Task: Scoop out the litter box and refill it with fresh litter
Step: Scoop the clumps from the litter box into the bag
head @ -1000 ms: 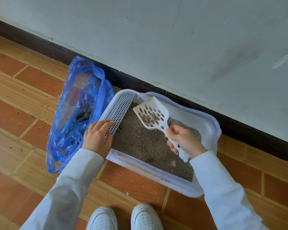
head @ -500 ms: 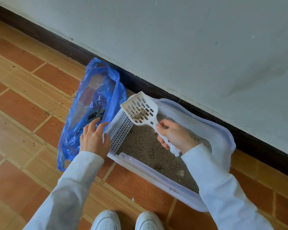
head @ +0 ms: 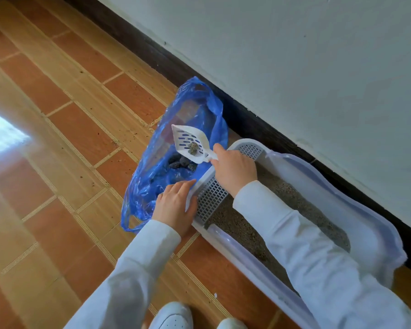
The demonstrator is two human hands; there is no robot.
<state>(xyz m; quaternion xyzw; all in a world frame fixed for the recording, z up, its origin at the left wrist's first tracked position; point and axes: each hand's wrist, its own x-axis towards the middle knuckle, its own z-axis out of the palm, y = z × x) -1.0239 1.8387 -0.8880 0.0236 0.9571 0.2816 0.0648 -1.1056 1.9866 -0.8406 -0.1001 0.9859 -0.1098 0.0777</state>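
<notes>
While gripping the slotted white scoop (head: 192, 146) by its handle, right hand (head: 233, 170) holds it over the open blue bag (head: 176, 167), one clump (head: 192, 148) aboard. Left hand (head: 176, 205), fingers straight, rests on bag edge beside litter box (head: 356, 210) on the floor (head: 57, 162).

Scoop handle (head: 212, 156) hidden in grip

The bag (head: 176, 162) lies on the floor (head: 57, 138) at nine o'clock of the litter box (head: 342, 193), touching it, with the wall (head: 294, 55) at twelve o'clock.
</notes>
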